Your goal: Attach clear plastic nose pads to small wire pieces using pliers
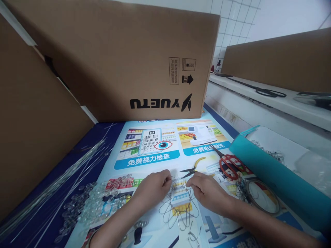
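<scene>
A: What bounds the working area?
B: A large cardboard panel (134, 58), its YUETU lettering inverted, stands across the far side; a second panel (31, 120) walls the left. On the right runs a white ledge (248, 94), with a tiled wall (232, 20) behind.

A: Where is there room for movement?
B: Chiefly over the printed sheet (150, 174), between the hands and the far panel. Rightward, room narrows at a teal box (274, 179) containing wire pieces; leftward, a bundle of straight wires (72, 165) lies along the dark blue border.

A: The hands?
B: The left hand (159, 182), fingers curled together, pinches the upper left of the wire frame (178, 208). The right hand (204, 187), likewise curled, pinches its upper right; the exact contacts are partly hidden.

A: And the frame itself?
B: Thin, silvery wire bent into petal-like loops, situated between the hands and toward the wearer, above the sheet's pale blue print. Whether it touches the sheet cannot be told.

A: The smaller items?
B: Red-handled scissors (230, 167) lie beyond the right forearm; yellow-handled pliers (192, 170), jaws parted, lie just beyond the right hand. Smallest are the clear beads (93, 203), spread left of the left forearm.
</scene>
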A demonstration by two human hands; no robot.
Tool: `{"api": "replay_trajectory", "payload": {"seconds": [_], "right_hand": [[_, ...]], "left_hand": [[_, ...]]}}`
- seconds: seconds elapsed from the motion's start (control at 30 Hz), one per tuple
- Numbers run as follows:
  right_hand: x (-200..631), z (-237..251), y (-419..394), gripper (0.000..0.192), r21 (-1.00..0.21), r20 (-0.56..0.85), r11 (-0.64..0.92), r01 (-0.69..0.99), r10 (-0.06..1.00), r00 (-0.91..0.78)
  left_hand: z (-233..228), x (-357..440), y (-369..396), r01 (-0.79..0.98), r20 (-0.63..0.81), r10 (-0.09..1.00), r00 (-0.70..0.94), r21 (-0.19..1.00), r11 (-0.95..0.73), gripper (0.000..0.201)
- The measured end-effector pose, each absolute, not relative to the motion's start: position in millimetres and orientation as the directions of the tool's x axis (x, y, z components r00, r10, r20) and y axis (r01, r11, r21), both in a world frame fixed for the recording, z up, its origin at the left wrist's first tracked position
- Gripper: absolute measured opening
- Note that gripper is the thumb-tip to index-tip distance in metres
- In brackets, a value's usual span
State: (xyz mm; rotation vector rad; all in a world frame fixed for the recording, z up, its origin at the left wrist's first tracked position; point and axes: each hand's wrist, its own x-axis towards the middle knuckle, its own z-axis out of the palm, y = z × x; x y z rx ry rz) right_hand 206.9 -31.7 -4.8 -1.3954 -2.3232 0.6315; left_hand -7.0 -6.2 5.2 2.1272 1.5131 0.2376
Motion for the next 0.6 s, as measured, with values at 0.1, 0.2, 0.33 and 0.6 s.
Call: {"api": "replay_trajectory", "payload": {"seconds": [0.1,0.2,0.33,0.6], "right_hand": [[206.4,-3.1,-33.4,0.029,-0.541,0.086,0.42,0.728,0.889,-0.45],[204.3,0.6,-35.1,0.022,-0.532,0.079,0.416,0.738,0.892,-0.446],[201.4,3.6,-36.6,0.017,-0.521,0.067,0.406,0.751,0.896,-0.438],[200.0,-0.2,-38.5,0.017,-0.52,0.071,0.396,0.756,0.903,-0.424]], "left_hand": [[4.2,-8.0,-5.9,0.814,-0.138,0.918,0.373,0.524,-0.252,0.013],[2.8,-8.8,-5.5,0.802,-0.145,0.915,0.376,0.545,-0.244,0.013],[0.8,-9.3,-5.2,0.783,-0.152,0.908,0.39,0.573,-0.241,0.012],[-0.1,-7.4,-6.8,0.763,-0.134,0.908,0.396,0.599,-0.245,0.018]]}}
